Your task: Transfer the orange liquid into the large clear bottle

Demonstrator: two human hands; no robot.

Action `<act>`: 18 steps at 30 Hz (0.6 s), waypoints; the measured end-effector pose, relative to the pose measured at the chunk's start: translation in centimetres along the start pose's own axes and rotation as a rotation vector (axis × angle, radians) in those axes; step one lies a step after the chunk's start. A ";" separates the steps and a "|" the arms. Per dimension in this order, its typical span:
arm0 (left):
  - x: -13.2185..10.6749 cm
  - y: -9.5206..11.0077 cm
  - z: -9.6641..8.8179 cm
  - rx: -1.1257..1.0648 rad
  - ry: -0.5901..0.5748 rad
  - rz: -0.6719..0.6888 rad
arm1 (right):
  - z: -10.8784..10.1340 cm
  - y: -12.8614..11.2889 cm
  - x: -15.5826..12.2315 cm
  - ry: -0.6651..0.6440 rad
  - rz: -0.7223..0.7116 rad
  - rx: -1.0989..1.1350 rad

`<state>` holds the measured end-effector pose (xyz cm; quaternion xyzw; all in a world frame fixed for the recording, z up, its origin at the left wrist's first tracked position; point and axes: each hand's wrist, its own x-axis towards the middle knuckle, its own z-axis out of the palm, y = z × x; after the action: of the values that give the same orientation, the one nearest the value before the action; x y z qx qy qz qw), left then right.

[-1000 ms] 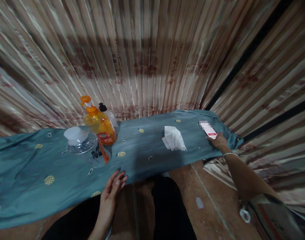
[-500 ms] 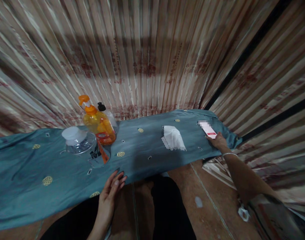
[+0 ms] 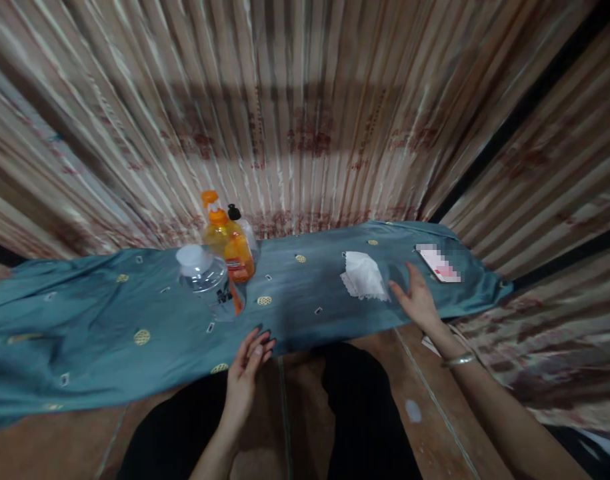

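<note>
Two bottles, labels unreadable; right hand beside white cloth.

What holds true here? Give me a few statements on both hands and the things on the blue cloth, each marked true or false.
1. The right hand grips the phone. False: it is open, between the white napkin and the phone, holding nothing.
2. The left hand has its fingers on the near edge of the blue cloth. True.
3. The white napkin lies between the orange pump bottle and the phone. True.
4. The clear container has a black lid. False: its lid is white.
</note>
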<state>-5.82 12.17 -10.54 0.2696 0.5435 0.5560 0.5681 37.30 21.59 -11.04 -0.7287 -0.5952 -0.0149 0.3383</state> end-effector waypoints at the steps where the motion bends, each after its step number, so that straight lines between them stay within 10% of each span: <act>1: -0.1 0.1 -0.1 -0.001 0.000 0.016 | 0.5 -2.1 -0.7 -0.010 -0.035 0.092; 9: -0.1 1.5 -2.2 -0.007 0.056 0.171 | 3.8 -17.9 -2.9 -0.240 -0.156 0.609; 18: 0.8 4.1 -4.1 0.099 0.164 0.379 | 8.7 -24.6 -5.5 -0.438 -0.202 0.699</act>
<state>-11.14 12.67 -8.15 0.3483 0.5541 0.6457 0.3933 10.81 22.83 -8.37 -0.4941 -0.6909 0.3097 0.4274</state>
